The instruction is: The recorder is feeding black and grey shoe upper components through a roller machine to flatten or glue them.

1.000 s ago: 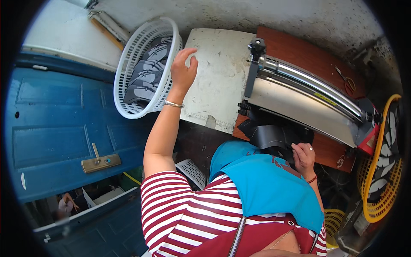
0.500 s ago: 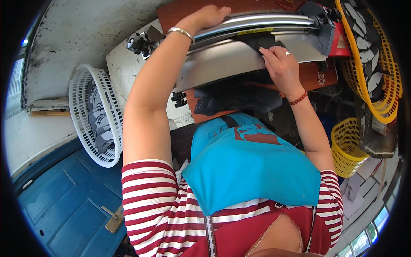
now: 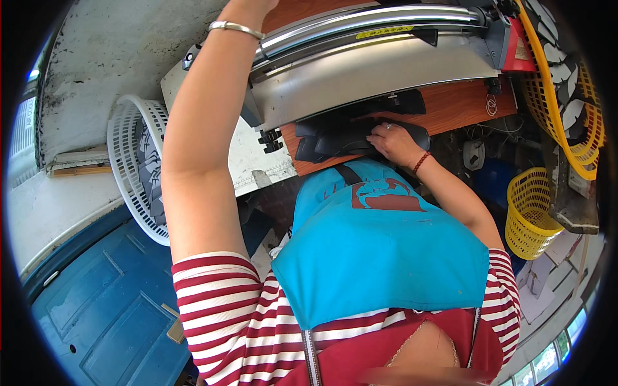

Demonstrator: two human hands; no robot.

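Nearest: blue apron up at the near edge of the desk — contact or a slight gap, can't tell. Just past that edge, left of its right-hand corner, black sheet pieces lie on the brown wood: overlapping, uneven, some lobes poking toward the person. Right hand sits on the right half of the pile, back up, fingers bent and close together, little opening; touching the top layer for sure, but whether it has a piece pinched or is only pressing, can't tell. Handling, my read: light, thin, leathery or rubbery stock, floppy but with some spring, so a lone piece would sag if held at one end. Slight sheen, so layers may slide over each other. Not fragile; creasing is the main risk. Best hold is the free rim facing the desk's near edge, thumb under, fingers flat on top, one layer only; a mid-pile grab would likely drag neighbours along. Beyond the pile, toward the desk's far edge: metal plate, then steel roller. Left forearm crosses the machine's left end; left hand is cut off just past the wrist — opening and hold unknown.
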